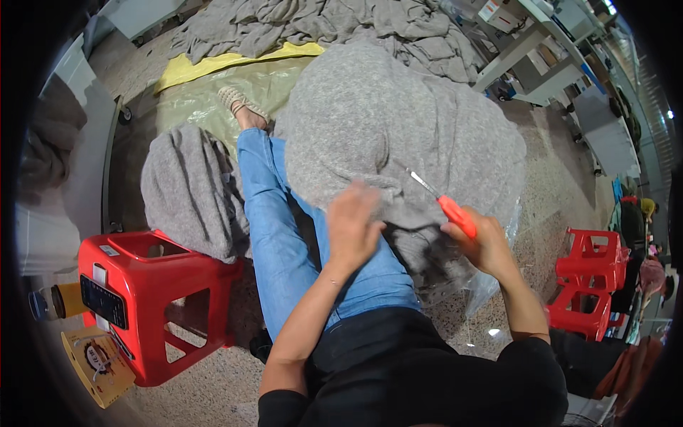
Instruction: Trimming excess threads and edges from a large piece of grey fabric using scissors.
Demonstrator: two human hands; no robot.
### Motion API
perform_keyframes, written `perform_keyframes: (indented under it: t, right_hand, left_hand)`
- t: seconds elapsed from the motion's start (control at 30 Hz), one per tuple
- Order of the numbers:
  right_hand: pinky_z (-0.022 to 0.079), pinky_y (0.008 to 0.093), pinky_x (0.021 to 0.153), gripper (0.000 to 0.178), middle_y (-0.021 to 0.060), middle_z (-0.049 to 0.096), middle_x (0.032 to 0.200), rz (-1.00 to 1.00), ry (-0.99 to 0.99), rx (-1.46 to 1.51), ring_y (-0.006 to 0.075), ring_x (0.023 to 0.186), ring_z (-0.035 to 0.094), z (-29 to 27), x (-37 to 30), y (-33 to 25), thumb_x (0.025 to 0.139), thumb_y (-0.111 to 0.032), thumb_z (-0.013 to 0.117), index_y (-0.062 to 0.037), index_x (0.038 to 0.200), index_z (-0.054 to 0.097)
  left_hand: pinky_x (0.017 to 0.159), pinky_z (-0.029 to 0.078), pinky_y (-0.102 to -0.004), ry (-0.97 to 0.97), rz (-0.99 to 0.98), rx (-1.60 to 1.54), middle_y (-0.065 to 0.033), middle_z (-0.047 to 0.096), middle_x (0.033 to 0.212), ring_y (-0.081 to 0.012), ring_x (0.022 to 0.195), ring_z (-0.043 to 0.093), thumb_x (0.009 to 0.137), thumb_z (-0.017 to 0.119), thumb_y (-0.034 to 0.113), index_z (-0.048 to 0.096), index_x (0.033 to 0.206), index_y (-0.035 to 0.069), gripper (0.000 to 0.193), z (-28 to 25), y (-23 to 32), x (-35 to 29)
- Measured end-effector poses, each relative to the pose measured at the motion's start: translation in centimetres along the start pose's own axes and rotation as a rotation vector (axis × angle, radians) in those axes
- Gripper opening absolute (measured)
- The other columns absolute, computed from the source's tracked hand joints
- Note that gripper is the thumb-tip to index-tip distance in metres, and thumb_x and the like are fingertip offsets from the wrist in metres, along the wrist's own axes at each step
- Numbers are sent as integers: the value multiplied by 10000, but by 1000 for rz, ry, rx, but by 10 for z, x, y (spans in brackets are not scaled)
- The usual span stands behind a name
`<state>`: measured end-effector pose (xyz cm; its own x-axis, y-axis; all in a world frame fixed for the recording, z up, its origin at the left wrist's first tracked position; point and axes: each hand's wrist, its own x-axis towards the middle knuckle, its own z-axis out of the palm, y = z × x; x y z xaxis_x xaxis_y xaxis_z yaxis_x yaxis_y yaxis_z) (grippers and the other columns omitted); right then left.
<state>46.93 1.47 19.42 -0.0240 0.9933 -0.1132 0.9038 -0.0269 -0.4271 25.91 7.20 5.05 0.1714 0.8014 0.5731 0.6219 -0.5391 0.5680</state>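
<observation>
Grey garment: a large piece of fuzzy grey knitted fabric is lying spread over the person's lap and right leg, bulging up like a rounded heap; its surface is looking soft and a little speckled, with folds running down toward the hands
Lower edge: the fabric is hanging down to a darker, bunched part between the two hands, above a clear crinkled plastic sheet on the floor
Left hand: the left hand is resting flat on the grey fabric, fingers loosely spread and slightly blurred, pressing the cloth and not gripping anything
Right hand: the right hand is closing around the orange plastic handle of a small cutting tool; the thin metal tip is pointing up and left and lying against the fabric
Legs: the left leg in light blue jeans is stretching forward, uncovered
Beside: a second grey cloth is draping over a red plastic stool on the person's left
Further away: more grey fabric is piling up on a yellow sheet
</observation>
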Motion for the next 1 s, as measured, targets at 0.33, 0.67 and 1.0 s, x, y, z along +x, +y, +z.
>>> perform_keyframes:
  t: [0.33,0.67,1.0]
  right_hand:
    - [468,361,689,308,155,569,824,-2,138,163,336,749,577,31,-2,49,841,-240,658,-39,1065,596]
    - [476,356,828,431,151,597,1123,-143,223,269,314,982,597,62,26,23,801,-105,678,-62,1209,548]
    - [515,331,783,625,169,612,1161,-386,150,257,276,963,649,124,81,30,762,-63,698,-93,1335,450]
  left_hand:
    - [757,451,-415,-320,-178,-221,-141,626,880,-333,863,586,785,627,87,643,900,35,127,-17,-18,-16]
    - [774,425,-257,659,-692,44,-38,570,878,-110,838,513,965,509,187,557,972,-8,201,-280,-76,-145]
    - [550,426,-238,375,-953,55,-57,568,806,-123,644,515,867,620,142,586,955,2,170,-204,-58,-163]
